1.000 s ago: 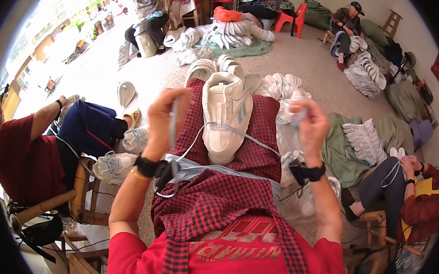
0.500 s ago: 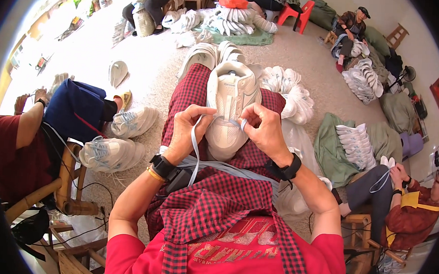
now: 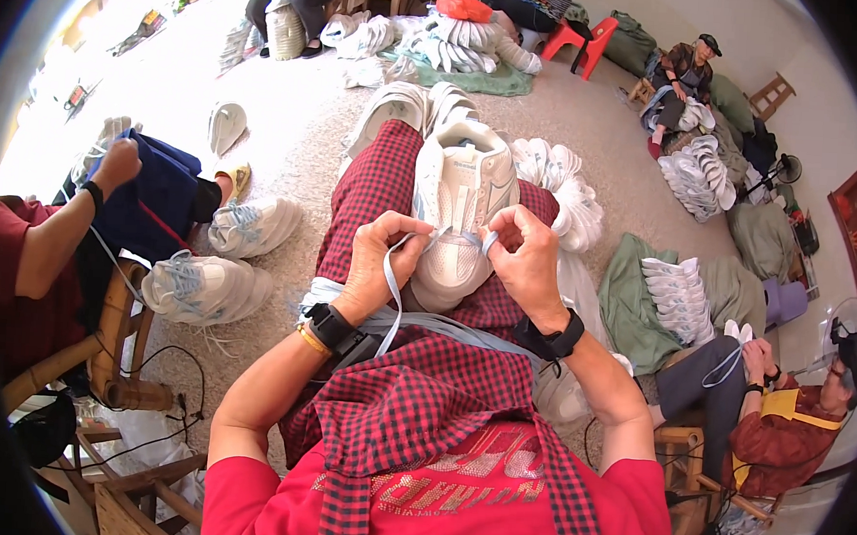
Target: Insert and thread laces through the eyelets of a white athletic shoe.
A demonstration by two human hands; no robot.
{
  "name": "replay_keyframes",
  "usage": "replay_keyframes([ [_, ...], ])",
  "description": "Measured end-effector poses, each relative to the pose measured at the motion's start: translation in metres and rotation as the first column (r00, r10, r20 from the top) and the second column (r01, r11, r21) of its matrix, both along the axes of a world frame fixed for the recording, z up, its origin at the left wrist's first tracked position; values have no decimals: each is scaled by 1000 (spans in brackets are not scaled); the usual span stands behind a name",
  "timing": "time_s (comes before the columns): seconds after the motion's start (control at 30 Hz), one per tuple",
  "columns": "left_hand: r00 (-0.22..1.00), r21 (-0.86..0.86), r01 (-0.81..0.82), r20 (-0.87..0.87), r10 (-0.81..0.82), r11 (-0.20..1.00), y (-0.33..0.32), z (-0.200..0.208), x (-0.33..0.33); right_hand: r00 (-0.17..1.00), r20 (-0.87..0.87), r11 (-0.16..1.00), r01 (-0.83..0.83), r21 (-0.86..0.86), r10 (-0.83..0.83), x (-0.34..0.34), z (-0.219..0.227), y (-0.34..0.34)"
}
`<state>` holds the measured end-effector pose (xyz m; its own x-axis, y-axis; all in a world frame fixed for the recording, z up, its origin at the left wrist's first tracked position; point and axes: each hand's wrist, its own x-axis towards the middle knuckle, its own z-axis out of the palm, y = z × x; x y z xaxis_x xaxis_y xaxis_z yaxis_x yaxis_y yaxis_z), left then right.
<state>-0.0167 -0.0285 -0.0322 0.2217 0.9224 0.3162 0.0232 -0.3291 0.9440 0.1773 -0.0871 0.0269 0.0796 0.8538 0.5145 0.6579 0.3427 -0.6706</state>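
A cream-white sneaker [image 3: 460, 187] rests between my knees, its toe toward me and its tongue showing. A light blue shoelace [image 3: 392, 283] crosses the low end of its lacing area. My left hand [image 3: 386, 260] pinches one side of the lace, and a length hangs down from the fingers toward my lap. My right hand [image 3: 524, 256] pinches the lace on the other side, close by the eyelets. More blue-grey laces [image 3: 445, 328] lie in a bundle across my lap, over the red-and-black checked apron [image 3: 413, 373].
White shoes [image 3: 561, 182] are stacked beyond my right knee, and laced sneakers [image 3: 205, 287] stand at left. Co-workers sit on both sides, one person [image 3: 794, 413] at right holding a lace. A green cloth [image 3: 635, 307] and a bamboo chair [image 3: 119, 348] flank me.
Both hands still pinch the lace; the right one has drawn slightly outward, with a lace loop showing at its fingers. The co-worker's hand at left has risen. The view has shifted slightly.
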Motion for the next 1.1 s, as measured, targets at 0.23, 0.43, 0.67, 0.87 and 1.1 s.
replay_keyframes([
  [0.23,1000,103,3,-17,-1,995,3,-2,-3,994,105,999,3,34,-7,-2,-4,3],
  [0.43,998,109,-29,-52,35,994,1,3,1,969,241,999,37,33,-44,-4,-12,14],
  [0.67,993,93,-96,71,89,991,3,-3,8,975,-214,921,-136,-366,59,29,-12,30],
  [0.87,994,96,-112,27,110,989,-2,-5,4,958,-278,907,-181,-380,74,23,-14,24],
  [1.1,980,257,-174,-52,193,951,7,0,11,937,-334,932,-206,-297,101,28,-24,36],
])
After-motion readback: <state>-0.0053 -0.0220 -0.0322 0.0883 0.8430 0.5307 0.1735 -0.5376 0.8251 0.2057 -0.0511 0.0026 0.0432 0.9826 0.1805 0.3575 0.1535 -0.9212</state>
